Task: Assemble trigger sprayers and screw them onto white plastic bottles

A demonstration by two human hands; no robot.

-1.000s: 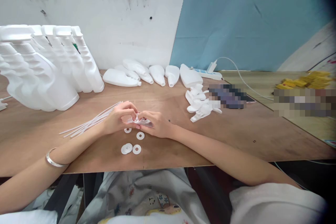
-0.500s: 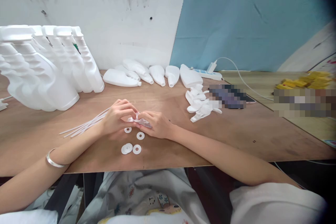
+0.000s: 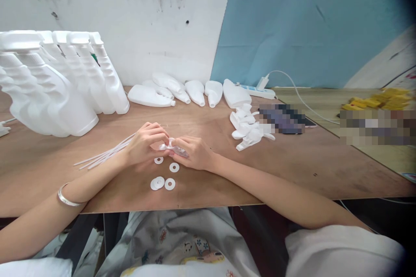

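Close together over the table, my left hand (image 3: 146, 143) and my right hand (image 3: 196, 153) both grip one small white plastic piece, which looks like a trigger spray head (image 3: 178, 151). Fingers cover much of it. The left fingertips pinch its left end, while the right fingers and thumb wrap round its right part. Just below lie several flat white ring washers (image 3: 174, 167), two of them overlapping. Thin white dip tubes (image 3: 108, 156) rest in a loose bundle beside my left wrist, partly behind the hand.
White bottles with spray heads (image 3: 110, 91) stand at the left. Several white bottles (image 3: 151, 96) lie along the wall. More spray heads (image 3: 251, 136) are piled on the right, near a blurred dark object (image 3: 282, 119) and a power strip (image 3: 258, 91). The brown table's front edge (image 3: 208, 207) runs below my forearms.
Almost nothing differs. My fingers have shifted very slightly on the spray head, and the whole view has moved a few pixels.
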